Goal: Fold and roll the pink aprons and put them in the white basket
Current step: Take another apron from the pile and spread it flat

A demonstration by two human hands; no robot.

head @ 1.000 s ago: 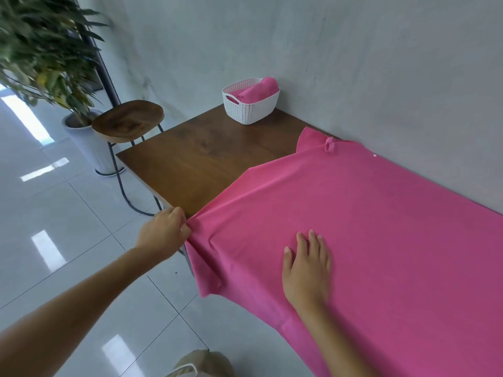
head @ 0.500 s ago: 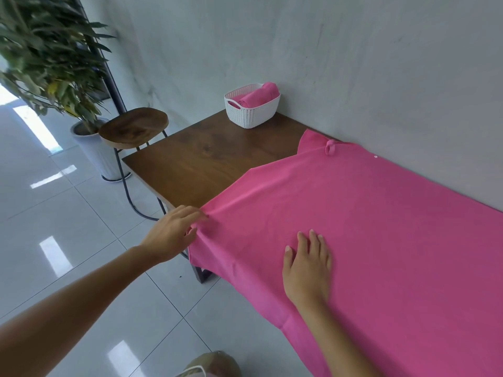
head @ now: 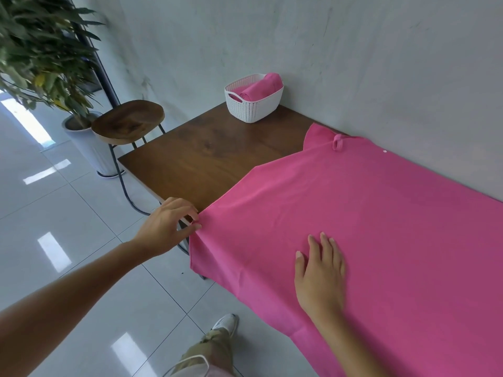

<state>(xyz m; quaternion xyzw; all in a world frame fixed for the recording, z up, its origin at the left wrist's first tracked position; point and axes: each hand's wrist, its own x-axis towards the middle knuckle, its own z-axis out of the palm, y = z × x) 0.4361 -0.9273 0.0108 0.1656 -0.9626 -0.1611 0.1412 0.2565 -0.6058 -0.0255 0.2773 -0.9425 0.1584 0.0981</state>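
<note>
Well beyond both hands, at the far corner against the wall, stands the white woven-pattern plastic basket (head: 255,111), holding one rolled pink apron (head: 262,87) whose far end pokes above the rim. The large flat pink fabric apron (head: 381,213) lies spread under and around the right hand (head: 321,273), which rests palm down on it with straight fingers close together, the thumb a little apart. The left hand (head: 167,228), out to the left of the right one, pinches the apron's near left corner between thumb and fingertip, its other fingers fanned loosely. Between the left hand and the basket shows the bare dark brown wooden table (head: 204,156). The apron's near edge hangs over the table front below the right hand, hiding that edge, and its right part runs out of frame. A small pink fabric loop (head: 337,142) sits at its far side. Left of the left hand stand a round wooden stool (head: 128,121) and a leafy green potted plant (head: 40,55), cut off at the frame edge.
</note>
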